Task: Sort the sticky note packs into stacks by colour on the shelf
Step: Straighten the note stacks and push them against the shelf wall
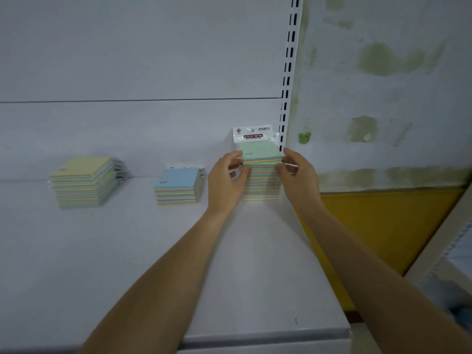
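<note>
Head view: white shelf seen from above and in front, both forearms reaching in.

Three stacks on the shelf, all near the back panel:
- yellow stack, far left, tallest-looking, packs slightly fanned
- blue stack, middle, short
- green stack, right, tucked into the corner by the slotted rail

Yellow and blue stand well apart; blue and green are closer, with the left hand between them.

Green pack sits on top of the green stack, roughly square to it. Its white header card reads "STICKY NOTE" and stands up against the back panel.

Left hand: fingers curled, clamped on the green pack's left edge, thumb up top, fingertips lower against the stack's side.
Right hand: same on the right edge, thumb at the pack's upper corner, fingers curled in under it.
So the pack is pinched between both hands. Can't tell if it's fully resting on the stack or held a hair above.

Right of the rail: stained wall with a small green sticker, yellow panel below.
</note>
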Demonstrator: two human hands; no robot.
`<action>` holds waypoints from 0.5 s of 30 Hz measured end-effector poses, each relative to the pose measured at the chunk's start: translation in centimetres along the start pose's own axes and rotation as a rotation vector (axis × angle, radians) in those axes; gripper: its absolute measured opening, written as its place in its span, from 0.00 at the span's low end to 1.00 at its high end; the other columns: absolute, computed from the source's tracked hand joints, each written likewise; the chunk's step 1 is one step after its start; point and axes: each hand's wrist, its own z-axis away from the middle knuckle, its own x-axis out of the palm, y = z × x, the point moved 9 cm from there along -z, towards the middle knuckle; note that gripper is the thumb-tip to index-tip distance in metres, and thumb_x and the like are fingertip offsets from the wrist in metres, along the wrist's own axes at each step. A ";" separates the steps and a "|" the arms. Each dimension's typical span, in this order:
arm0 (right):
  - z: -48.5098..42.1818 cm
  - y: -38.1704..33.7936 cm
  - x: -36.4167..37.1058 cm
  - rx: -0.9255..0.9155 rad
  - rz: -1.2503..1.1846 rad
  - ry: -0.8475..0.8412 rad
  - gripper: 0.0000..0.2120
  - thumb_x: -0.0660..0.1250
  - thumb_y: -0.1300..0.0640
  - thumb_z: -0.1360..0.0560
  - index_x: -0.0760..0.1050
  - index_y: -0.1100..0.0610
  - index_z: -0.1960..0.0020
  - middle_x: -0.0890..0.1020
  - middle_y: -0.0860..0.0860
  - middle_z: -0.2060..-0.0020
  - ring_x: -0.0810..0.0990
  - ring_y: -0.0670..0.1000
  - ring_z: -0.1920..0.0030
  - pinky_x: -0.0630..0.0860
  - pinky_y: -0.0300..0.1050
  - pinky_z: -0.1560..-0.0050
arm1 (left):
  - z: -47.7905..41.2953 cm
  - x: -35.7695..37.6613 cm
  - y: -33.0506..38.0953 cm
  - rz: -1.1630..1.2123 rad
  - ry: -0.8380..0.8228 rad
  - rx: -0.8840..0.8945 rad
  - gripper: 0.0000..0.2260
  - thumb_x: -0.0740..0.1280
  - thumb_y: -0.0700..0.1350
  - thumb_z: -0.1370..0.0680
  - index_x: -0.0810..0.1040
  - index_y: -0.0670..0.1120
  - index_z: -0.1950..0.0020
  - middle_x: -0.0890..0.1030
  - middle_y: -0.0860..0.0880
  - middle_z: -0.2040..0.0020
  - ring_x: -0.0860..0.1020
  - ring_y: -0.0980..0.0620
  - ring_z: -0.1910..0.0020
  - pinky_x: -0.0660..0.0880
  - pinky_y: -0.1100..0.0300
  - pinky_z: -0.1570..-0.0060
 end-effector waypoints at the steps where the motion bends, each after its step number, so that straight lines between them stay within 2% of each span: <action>1: -0.1 -0.1 -0.2 -0.012 0.025 0.008 0.17 0.60 0.61 0.23 0.70 0.56 0.34 0.77 0.52 0.41 0.75 0.46 0.49 0.71 0.38 0.47 | 0.0 0.0 0.1 0.000 0.004 0.001 0.14 0.66 0.37 0.25 0.75 0.40 0.39 0.79 0.43 0.45 0.75 0.55 0.49 0.73 0.70 0.51; 4: -0.1 0.1 -0.7 -0.011 0.041 0.056 0.14 0.61 0.61 0.23 0.74 0.59 0.38 0.78 0.54 0.41 0.74 0.45 0.49 0.72 0.39 0.44 | 0.0 -0.2 0.1 0.015 0.011 0.002 0.13 0.65 0.36 0.25 0.75 0.37 0.40 0.76 0.44 0.48 0.75 0.58 0.55 0.73 0.79 0.57; 6: 0.0 0.1 -0.6 -0.014 0.033 0.065 0.14 0.60 0.61 0.23 0.73 0.58 0.38 0.77 0.52 0.42 0.74 0.45 0.49 0.74 0.41 0.43 | 0.0 -0.2 0.1 -0.001 0.009 0.012 0.14 0.65 0.35 0.25 0.75 0.37 0.39 0.75 0.44 0.48 0.74 0.62 0.57 0.71 0.81 0.58; 9: 0.3 -0.3 -0.2 -0.049 0.034 0.033 0.17 0.59 0.62 0.23 0.70 0.55 0.35 0.75 0.49 0.43 0.75 0.46 0.47 0.74 0.42 0.43 | 0.0 -0.1 0.4 -0.040 -0.004 0.045 0.14 0.65 0.36 0.24 0.74 0.38 0.38 0.77 0.39 0.45 0.74 0.56 0.53 0.70 0.83 0.58; 11: 0.6 -0.3 0.1 -0.067 0.022 0.026 0.16 0.60 0.63 0.23 0.72 0.56 0.35 0.77 0.52 0.40 0.75 0.47 0.45 0.74 0.44 0.40 | 0.0 0.0 0.5 -0.050 -0.008 0.048 0.14 0.64 0.36 0.24 0.75 0.38 0.38 0.77 0.38 0.43 0.74 0.56 0.51 0.69 0.84 0.59; 15: 0.6 -0.1 0.0 -0.053 0.016 0.031 0.16 0.61 0.63 0.23 0.73 0.57 0.37 0.78 0.53 0.40 0.76 0.48 0.44 0.74 0.42 0.41 | 0.0 0.0 0.6 -0.065 -0.007 0.055 0.14 0.64 0.37 0.23 0.75 0.38 0.38 0.77 0.39 0.43 0.76 0.53 0.49 0.69 0.85 0.58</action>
